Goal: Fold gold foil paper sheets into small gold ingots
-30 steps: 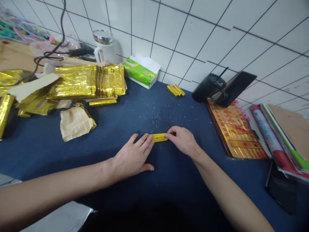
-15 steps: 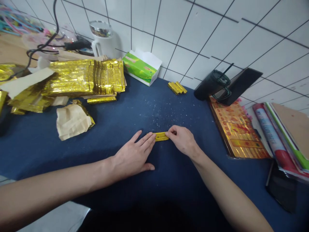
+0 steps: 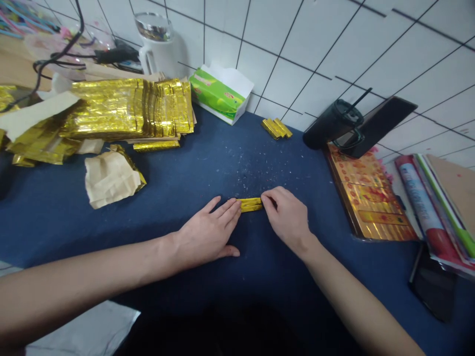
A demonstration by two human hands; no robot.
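Observation:
A narrow folded strip of gold foil paper (image 3: 251,204) lies on the dark blue table in front of me. My left hand (image 3: 208,230) is flat, its fingertips pressing on the strip's left end and its thumb spread away. At the right end my right hand (image 3: 287,217) is curled, thumb and forefinger pinching the strip. Farther back rest a few small folded gold pieces (image 3: 276,128). To the left stands a thick stack of gold foil paper (image 3: 126,109), with one rolled gold strip (image 3: 156,146) at its front. A crumpled foil sheet (image 3: 111,179) shows its beige backing nearby.
Along the tiled wall stand a white mug (image 3: 158,52), a green tissue pack (image 3: 218,94) and a black tumbler (image 3: 334,123). On the right are an orange-gold printed packet (image 3: 374,198), stacked folders (image 3: 441,207) and a dark phone-like object (image 3: 434,284). A black cable (image 3: 70,49) hangs at upper left.
My right hand has shifted slightly outward along the strip's right end, its fingers more curled. My left hand stays pressed on the left end. The whole view has tilted a little.

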